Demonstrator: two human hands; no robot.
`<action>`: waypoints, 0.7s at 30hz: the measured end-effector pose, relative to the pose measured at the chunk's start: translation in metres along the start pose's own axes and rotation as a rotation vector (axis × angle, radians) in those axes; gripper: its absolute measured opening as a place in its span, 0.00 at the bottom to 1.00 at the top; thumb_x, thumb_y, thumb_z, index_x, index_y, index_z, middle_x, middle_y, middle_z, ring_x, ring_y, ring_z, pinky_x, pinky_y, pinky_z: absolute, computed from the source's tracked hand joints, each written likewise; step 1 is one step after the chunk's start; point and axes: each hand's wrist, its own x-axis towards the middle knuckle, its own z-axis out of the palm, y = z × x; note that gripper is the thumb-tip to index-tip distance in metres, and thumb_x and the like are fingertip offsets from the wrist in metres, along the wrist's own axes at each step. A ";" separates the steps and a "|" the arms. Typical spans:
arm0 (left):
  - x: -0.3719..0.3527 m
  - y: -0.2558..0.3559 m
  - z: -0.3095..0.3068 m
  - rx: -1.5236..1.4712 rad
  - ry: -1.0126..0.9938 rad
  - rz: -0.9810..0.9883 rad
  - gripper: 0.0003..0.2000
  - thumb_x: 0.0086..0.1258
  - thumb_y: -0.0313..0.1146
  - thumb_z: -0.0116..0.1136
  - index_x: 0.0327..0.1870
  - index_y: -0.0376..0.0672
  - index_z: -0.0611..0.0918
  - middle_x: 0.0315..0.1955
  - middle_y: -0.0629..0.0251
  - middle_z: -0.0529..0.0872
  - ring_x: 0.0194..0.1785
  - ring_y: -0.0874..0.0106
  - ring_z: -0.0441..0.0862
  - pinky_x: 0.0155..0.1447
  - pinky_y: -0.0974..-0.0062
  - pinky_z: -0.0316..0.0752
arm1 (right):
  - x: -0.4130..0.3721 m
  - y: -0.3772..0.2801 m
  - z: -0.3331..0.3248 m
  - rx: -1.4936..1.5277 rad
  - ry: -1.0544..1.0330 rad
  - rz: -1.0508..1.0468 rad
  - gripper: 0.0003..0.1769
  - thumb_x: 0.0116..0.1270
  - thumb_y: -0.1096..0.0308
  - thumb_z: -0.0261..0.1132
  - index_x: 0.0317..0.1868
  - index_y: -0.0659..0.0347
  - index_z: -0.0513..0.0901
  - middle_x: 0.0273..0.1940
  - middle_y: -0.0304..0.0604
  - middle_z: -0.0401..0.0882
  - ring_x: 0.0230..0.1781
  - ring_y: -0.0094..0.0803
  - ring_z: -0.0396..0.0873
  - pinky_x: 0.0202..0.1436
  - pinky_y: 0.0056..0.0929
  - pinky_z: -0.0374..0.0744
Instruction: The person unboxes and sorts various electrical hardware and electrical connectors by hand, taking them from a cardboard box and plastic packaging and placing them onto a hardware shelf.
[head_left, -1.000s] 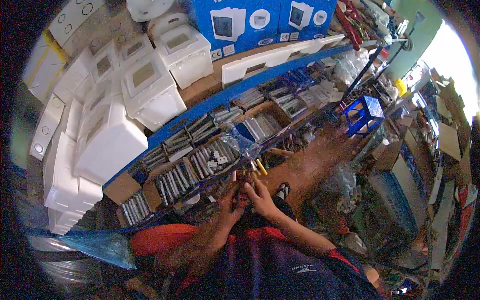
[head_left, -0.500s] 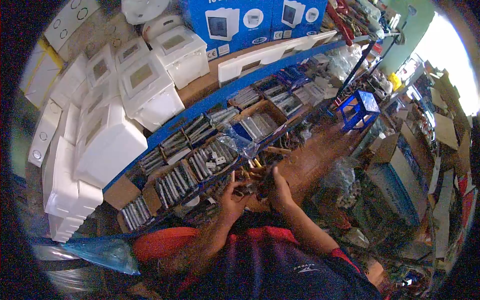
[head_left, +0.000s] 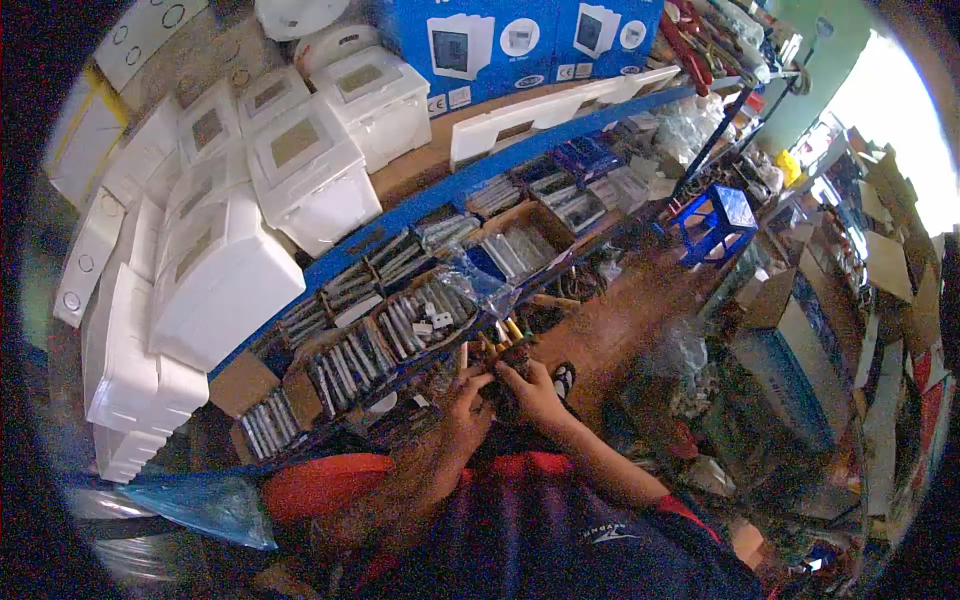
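Note:
Both hands are together low in front of the chest, beside the shelf of boxed parts. My left hand point(head_left: 470, 398) is closed round a dark object that is too small and grainy to name. My right hand point(head_left: 534, 392) is closed too, its thumb and fingers pressed at the same object from the other side. Small yellowish pieces point(head_left: 514, 328) show just beyond the fingertips; whether they belong to the held object cannot be made out. Left of the hands, an open carton point(head_left: 425, 315) holds rows of wrapped flat pieces with small white parts on top.
White plastic enclosures point(head_left: 225, 280) are stacked at the left on the blue-edged shelf point(head_left: 420, 195). Blue printed boxes point(head_left: 500, 45) stand behind them. On the floor side are a blue stool point(head_left: 715, 222) and a large open carton point(head_left: 785, 350) among plastic and cardboard.
My right hand has moved left and closed in on the object beside my left hand. A sandalled foot now shows beside it. The view has shifted slightly.

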 end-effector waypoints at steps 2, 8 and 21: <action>-0.002 0.003 -0.001 -0.014 0.067 0.020 0.17 0.53 0.31 0.64 0.45 0.41 0.78 0.47 0.55 0.78 0.53 0.57 0.75 0.57 0.63 0.69 | -0.006 -0.006 0.006 0.002 0.012 -0.068 0.17 0.66 0.59 0.60 0.44 0.67 0.78 0.37 0.41 0.81 0.35 0.28 0.77 0.39 0.29 0.76; 0.003 0.011 -0.009 0.004 0.066 0.120 0.14 0.51 0.31 0.66 0.39 0.44 0.80 0.42 0.59 0.81 0.50 0.59 0.77 0.55 0.64 0.70 | -0.002 -0.008 -0.010 -0.276 -0.118 0.057 0.20 0.67 0.58 0.59 0.48 0.67 0.77 0.39 0.43 0.81 0.37 0.27 0.77 0.41 0.28 0.76; -0.001 0.012 -0.008 -0.250 -0.063 0.116 0.17 0.50 0.15 0.60 0.42 0.41 0.77 0.46 0.58 0.79 0.50 0.64 0.79 0.52 0.70 0.74 | 0.005 0.008 -0.027 0.076 -0.160 0.198 0.22 0.63 0.70 0.59 0.58 0.63 0.72 0.43 0.44 0.78 0.41 0.39 0.77 0.50 0.32 0.75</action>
